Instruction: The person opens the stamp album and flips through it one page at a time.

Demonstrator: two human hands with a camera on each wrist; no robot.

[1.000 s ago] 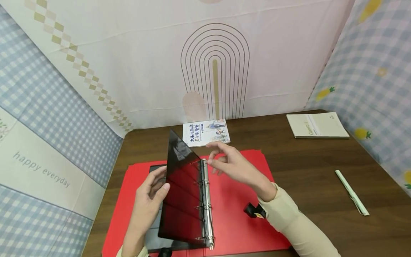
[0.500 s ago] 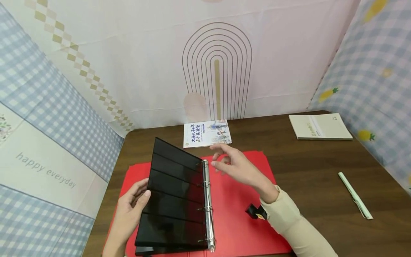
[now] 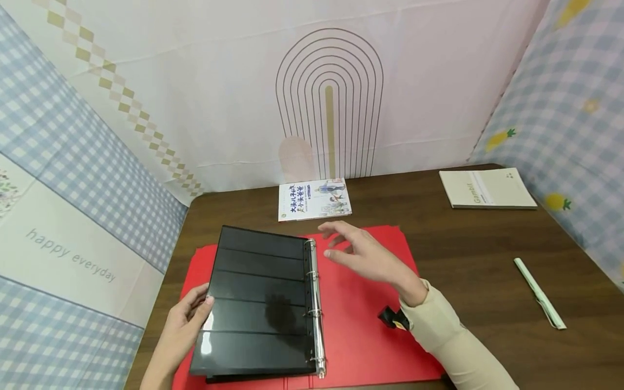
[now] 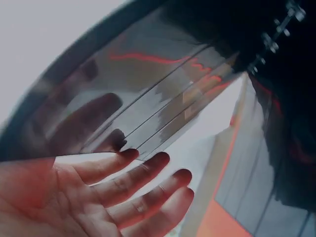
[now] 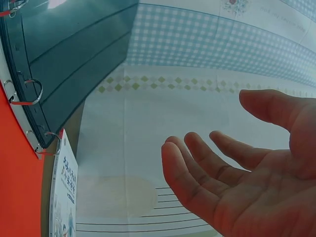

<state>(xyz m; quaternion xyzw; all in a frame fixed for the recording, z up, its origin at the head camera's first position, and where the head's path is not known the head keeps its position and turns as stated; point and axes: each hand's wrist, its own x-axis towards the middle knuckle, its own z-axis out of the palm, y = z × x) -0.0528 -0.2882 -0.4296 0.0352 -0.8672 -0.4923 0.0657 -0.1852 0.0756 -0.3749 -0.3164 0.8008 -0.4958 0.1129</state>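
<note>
A red ring binder point(image 3: 365, 303) lies spread on the table, its metal ring spine point(image 3: 316, 309) running down the middle. The black pocket page point(image 3: 258, 298) on the rings slants over the left cover, its outer edge raised. My left hand point(image 3: 182, 319) holds that edge, the thumb at the upper side and the fingers beneath. In the left wrist view the fingers point(image 4: 148, 192) extend under the glossy sheet. Over the right cover hovers my right hand point(image 3: 365, 252), fingers loosely bent and holding nothing; the right wrist view shows it apart from the rings point(image 5: 34, 94).
Behind the binder lies a white picture book point(image 3: 314, 199). A cream book point(image 3: 487, 188) is at the back right, and a pale green pen-like stick point(image 3: 539, 292) lies on the right of the brown table point(image 3: 468, 260). Patterned cloth point(image 3: 234, 97) hangs behind.
My left hand has moved left and down, turning the black page from nearly upright to a low slant over the left cover. The right hand has shifted slightly right, its fingers spreading a little.
</note>
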